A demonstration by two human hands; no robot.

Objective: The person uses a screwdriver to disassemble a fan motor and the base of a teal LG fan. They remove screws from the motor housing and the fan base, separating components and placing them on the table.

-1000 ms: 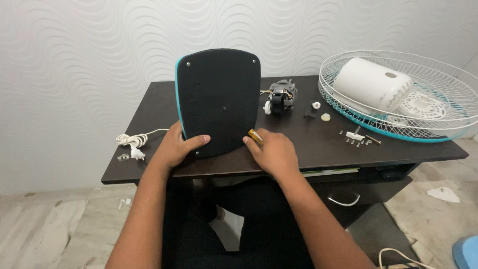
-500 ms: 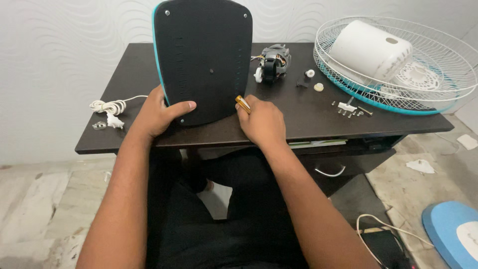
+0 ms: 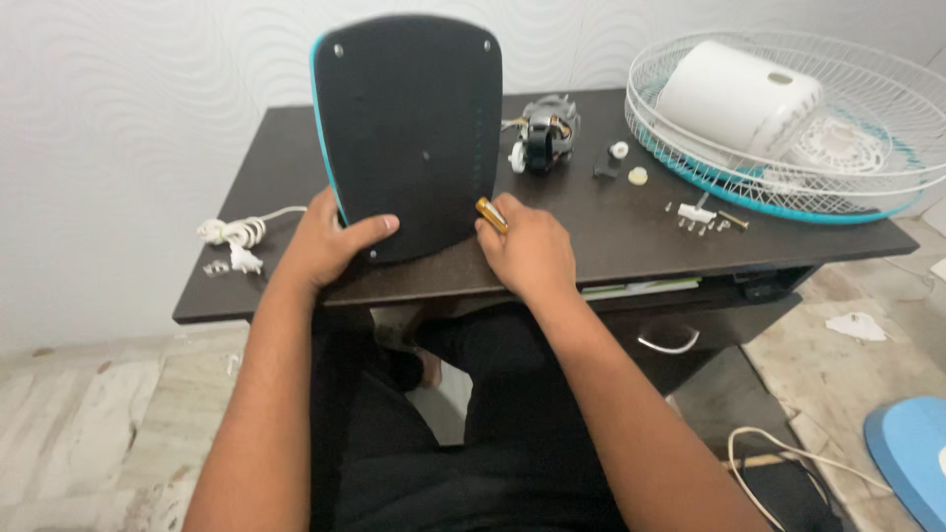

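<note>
On the dark desk (image 3: 631,236), left hand (image 3: 330,241) gripping black panel (image 3: 414,128), right hand (image 3: 527,246) pinching screwdriver (image 3: 492,214)

No pkgs, labels, signs or screens in view right now, nothing boxed or wrapped anywhere on the worktop (image 3: 611,232) and no display lit or dark
</note>
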